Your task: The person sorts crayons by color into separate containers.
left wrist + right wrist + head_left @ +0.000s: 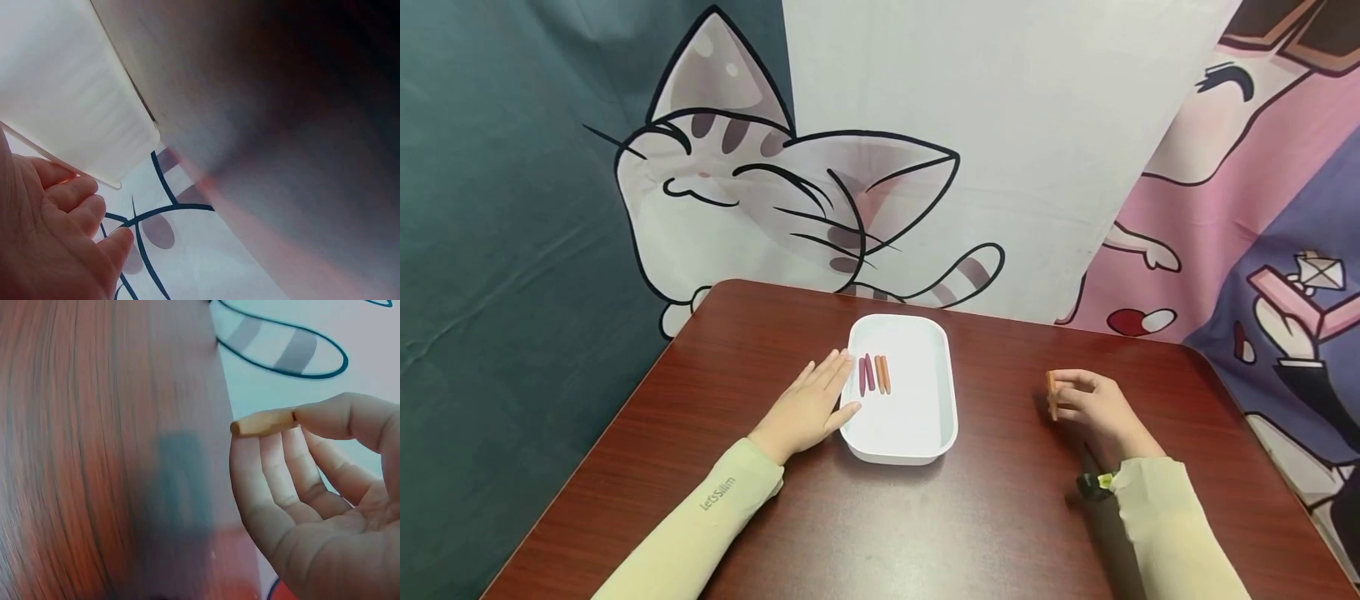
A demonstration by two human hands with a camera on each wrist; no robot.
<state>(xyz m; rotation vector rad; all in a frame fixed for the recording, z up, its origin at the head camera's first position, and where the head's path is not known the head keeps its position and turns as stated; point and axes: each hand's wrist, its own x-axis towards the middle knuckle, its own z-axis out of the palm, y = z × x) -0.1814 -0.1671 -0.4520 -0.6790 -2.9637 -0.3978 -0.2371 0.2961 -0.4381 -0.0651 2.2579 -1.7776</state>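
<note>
The white tray (925,408) serves as the reference for all positions. It rests on the dark red-brown table (1000,508).

Left hand (811,408): located at the left edge of the tray. The fingers extend straight and the hand touches the rim, gripping nothing. From where I stand, the thumb reaches just over that same edge.

Right hand (1097,404): located to the right of the tray, well apart from it and from the left hand. The thumb and fingertips pinch one orange-brown stick (1051,383). This stick is therefore outside the tray, on its right side, and points roughly along the tray's length.

Tray contents: two dark red sticks (862,377) lie near the left wall, just beside the left hand. Two orange sticks (880,375) lie close together, directly to the right of the dark red pair. All four run roughly lengthwise in the tray.

Surroundings: behind the tray, beyond the table's far edge, hangs a cloth printed with a smiling cat (715,242).
</note>
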